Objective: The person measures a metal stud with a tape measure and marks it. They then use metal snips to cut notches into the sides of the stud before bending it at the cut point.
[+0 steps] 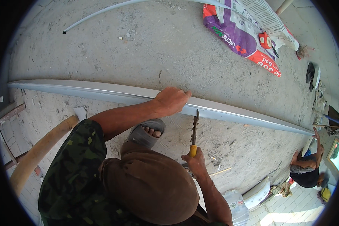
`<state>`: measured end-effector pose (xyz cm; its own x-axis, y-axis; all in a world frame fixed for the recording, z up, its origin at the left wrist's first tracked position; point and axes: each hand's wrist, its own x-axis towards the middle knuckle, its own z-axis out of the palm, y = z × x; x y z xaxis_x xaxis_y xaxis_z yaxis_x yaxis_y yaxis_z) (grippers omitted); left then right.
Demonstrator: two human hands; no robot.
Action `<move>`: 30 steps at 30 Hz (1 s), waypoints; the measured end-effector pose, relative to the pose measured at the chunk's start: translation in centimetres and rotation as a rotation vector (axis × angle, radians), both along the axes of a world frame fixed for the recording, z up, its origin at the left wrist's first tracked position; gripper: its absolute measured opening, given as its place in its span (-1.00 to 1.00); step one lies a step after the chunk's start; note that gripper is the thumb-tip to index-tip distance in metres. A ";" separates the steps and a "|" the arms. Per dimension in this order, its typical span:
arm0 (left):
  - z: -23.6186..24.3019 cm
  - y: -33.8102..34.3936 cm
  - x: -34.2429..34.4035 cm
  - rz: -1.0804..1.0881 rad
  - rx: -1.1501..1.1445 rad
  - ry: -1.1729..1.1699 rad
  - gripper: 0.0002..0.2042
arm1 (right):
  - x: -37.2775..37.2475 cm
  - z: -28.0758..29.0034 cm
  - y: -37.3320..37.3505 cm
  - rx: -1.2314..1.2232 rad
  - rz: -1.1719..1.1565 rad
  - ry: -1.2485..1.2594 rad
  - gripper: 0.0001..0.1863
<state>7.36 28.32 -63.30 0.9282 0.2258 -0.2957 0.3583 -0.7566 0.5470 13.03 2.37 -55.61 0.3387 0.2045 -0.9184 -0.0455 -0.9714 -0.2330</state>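
A long silver metal channel [113, 93] runs across the floor from far left to right. My left hand [173, 101] is closed over its upper edge near the middle, the fingers partly hidden. My right hand [196, 162] grips tin snips by the yellow handle [193, 150]. The dark, worn blades of the tin snips [195, 126] point away from me, their tip at the near face of the channel, just right of my left hand. From this view I cannot tell whether the tip touches the metal. Below the channel is my foot in a grey sandal [147, 132], behind my brown-clothed knee [150, 184].
A purple, white and red bag [235, 35] lies at the far right with a red tape measure [265, 40] on it. A thin metal strip [101, 14] arcs behind. At right, another person [307, 167] reaches to the channel's end. A wooden pole [45, 150] slants at left.
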 end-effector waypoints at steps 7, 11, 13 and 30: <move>0.1 -0.2 -0.1 0.013 -0.028 0.007 -0.81 | -0.2 -0.9 -0.9 0.001 -0.045 0.034 -0.47; 0.0 0.0 -0.2 0.014 -0.058 0.016 -0.81 | -1.0 -1.5 -0.7 0.036 0.121 -0.096 -0.57; 0.3 0.0 0.0 -0.002 -0.050 0.013 -0.81 | -1.5 -2.2 -1.1 0.037 0.139 -0.142 -0.59; 4.4 -10.3 -5.6 0.379 -0.927 0.273 -0.33 | -1.9 -2.9 -2.2 0.151 0.048 -0.221 -0.56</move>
<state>1.76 18.02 -58.87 0.7195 0.0654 -0.6915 0.6837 0.1082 0.7217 11.08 0.15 -58.53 0.5139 0.3542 -0.7813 0.0682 -0.9248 -0.3744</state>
